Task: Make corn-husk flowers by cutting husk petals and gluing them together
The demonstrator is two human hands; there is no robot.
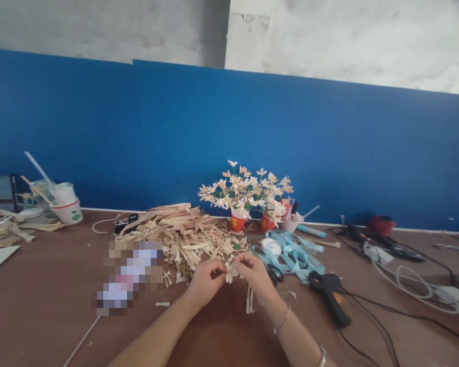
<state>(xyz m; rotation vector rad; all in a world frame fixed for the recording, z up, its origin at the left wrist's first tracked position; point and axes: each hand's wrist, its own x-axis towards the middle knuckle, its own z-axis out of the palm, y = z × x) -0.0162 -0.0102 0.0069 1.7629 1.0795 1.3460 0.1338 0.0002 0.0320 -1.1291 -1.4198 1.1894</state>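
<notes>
Between my two hands is a small cream-coloured handmade flower (230, 275), its petals pointing down. The fingertips of my left hand (207, 278) pinch it from the left. From the right, thumb and forefinger of my right hand (252, 270) close on its other edge. Just beyond my hands lies a heap of pale dried husk strips (191, 234). Behind it, similar flowers (245, 188) on green stems stand in red paper cups (237, 222). Black-handled scissors (276, 273) lie beside my right hand, partly hidden.
Light-blue ribbon (296, 255) and a black glue gun (331, 298) with its cord lie right of my hands. Cables and a power strip (378, 253) spread farther right. A pixelated phone-like object (128, 280) with a cable is at left, and a white tub (68, 210) stands behind.
</notes>
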